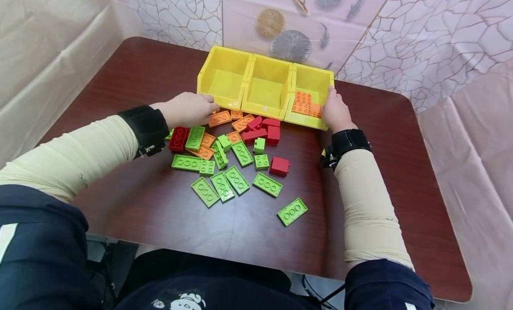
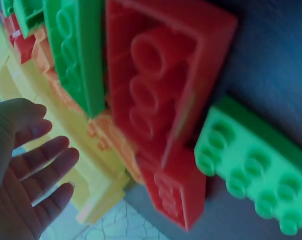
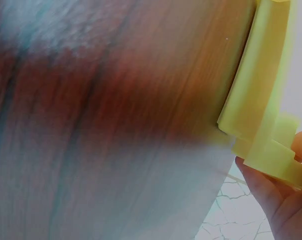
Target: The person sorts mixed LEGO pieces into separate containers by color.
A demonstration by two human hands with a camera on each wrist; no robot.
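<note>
At the front of the left yellow bin (image 1: 230, 96) is my left hand (image 1: 186, 109), just over the orange bricks (image 1: 219, 118). In the left wrist view this hand (image 2: 33, 165) shows loosely bent fingers with nothing between them. My right hand (image 1: 337, 109) grips the right side wall of the right yellow bin (image 1: 306, 123), thumb and fingers on either side of its edge in the right wrist view. Orange bricks (image 1: 302, 103) lie inside that bin. Below the left wrist sit a dark red brick (image 1: 178, 139) and a green brick (image 1: 195, 138).
The middle yellow bin (image 1: 262, 108) joins the other two in a row against the patterned wall (image 1: 176, 20). Several green bricks (image 1: 236, 181) and red bricks (image 1: 274, 135) are scattered before the bins on the brown table (image 1: 160, 212). One green brick (image 1: 292, 211) lies apart, nearer the front edge.
</note>
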